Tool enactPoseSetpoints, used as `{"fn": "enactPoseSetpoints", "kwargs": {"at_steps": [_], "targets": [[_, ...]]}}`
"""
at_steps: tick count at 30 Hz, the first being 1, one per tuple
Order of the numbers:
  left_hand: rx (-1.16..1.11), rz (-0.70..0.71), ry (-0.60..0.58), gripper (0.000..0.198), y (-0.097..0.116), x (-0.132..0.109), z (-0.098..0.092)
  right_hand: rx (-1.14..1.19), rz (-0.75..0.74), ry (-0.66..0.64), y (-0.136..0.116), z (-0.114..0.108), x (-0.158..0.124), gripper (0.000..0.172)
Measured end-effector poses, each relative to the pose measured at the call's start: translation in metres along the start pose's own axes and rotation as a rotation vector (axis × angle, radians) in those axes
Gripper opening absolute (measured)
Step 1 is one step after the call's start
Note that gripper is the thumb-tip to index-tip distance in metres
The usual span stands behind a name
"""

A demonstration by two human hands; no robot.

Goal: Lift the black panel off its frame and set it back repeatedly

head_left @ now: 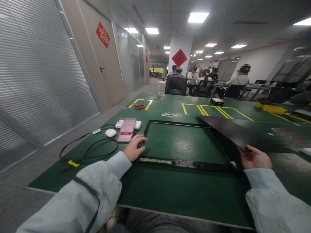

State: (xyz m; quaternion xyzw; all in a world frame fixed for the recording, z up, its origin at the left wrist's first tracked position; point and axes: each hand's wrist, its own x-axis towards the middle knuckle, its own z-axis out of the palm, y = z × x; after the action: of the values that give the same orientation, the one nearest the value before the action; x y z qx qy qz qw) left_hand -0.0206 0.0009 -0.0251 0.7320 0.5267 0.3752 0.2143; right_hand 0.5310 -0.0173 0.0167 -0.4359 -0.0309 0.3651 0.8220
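Observation:
On the green table lies a thin black rectangular frame (189, 164), its middle showing the tabletop. A pale green strip (155, 160) runs along part of its near bar. My left hand (134, 147) is at the frame's left side, fingers and thumb closed about that bar. At the right, my right hand (256, 158) grips the near edge of a flat dark panel (230, 129), with the thumb near its edge and the fingers underneath. The panel is tilted and covers part of the frame's right side; whether they touch there I cannot tell.
Left of the frame are a phone (126, 131), a white rounded case (110, 132) and a black cord (94, 157). Red scissors (139, 106) and a small black box (217, 102) sit farther back. Yellow tape lines mark the table. Beyond stand a black chair (176, 84) and seated people.

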Motion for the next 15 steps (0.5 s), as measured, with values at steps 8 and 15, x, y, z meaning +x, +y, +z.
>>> {"fn": "enactPoseSetpoints", "kwargs": {"at_steps": [8, 15], "targets": [[-0.460, -0.145, 0.159, 0.043, 0.012, 0.002, 0.002, 0.000, 0.120, -0.119, -0.015, 0.031, -0.067, 0.041], [-0.873, -0.374, 0.181, 0.048, 0.031, -0.001, 0.002, -0.050, 0.213, -0.184, -0.015, 0.017, -0.053, 0.049]]}}
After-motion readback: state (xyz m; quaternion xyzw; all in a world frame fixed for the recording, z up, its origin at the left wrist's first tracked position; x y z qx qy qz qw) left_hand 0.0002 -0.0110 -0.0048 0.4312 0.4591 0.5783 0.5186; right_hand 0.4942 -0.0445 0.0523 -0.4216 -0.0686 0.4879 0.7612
